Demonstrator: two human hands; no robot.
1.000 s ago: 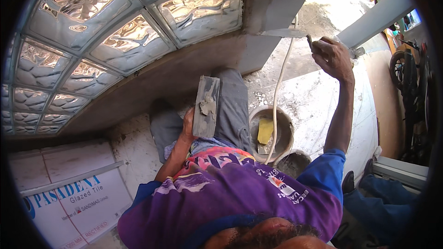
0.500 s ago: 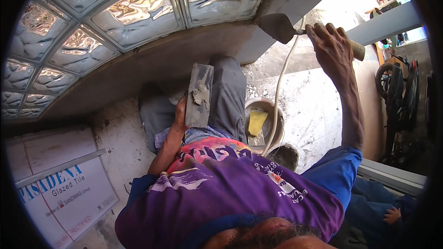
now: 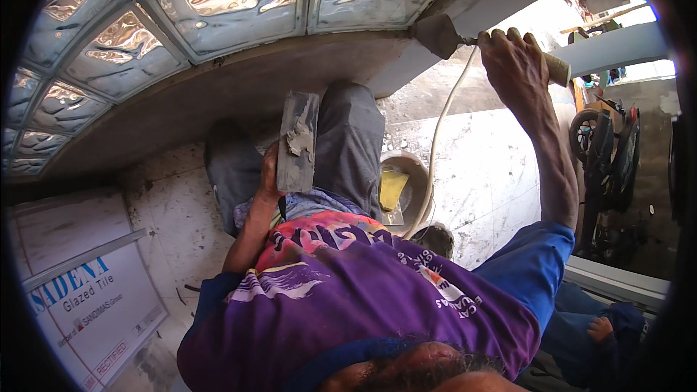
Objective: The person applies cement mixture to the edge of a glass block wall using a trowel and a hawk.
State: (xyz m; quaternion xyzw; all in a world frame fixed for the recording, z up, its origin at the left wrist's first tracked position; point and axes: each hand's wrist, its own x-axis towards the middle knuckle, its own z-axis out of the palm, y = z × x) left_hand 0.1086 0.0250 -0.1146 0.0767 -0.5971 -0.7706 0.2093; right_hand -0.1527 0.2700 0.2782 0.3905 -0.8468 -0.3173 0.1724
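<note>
Trowel [image 3: 438, 36] (grey metal) finger-clamped in right hand [image 3: 517, 65]; left hand [image 3: 269, 171] clamps oblong grey board [image 3: 294, 173]; tilting could slide grey mortar [image 3: 299, 138] off edge.

The person is wearing a purple, short-sleeved fabric shirt [image 3: 377, 305] whose lower part is blending into a pink and orange printed band [image 3: 316, 234], with dark bold lettering running across it. White brush-like streaks [image 3: 283, 284] are marking its left side, while small white lettering and a white-and-orange emblem [image 3: 444, 284] are decorating the right. Plain blue sleeves [image 3: 534, 258] are ending above the elbows, and a blue collar [image 3: 341, 364] is edging the neckline. Pale lilac-blue patterned cloth [image 3: 323, 203] is showing at the waist, above dark grey fabric trousers [image 3: 348, 141]. The left hand [image 3: 269, 174] and right hand [image 3: 515, 65] are showing bare.
</note>
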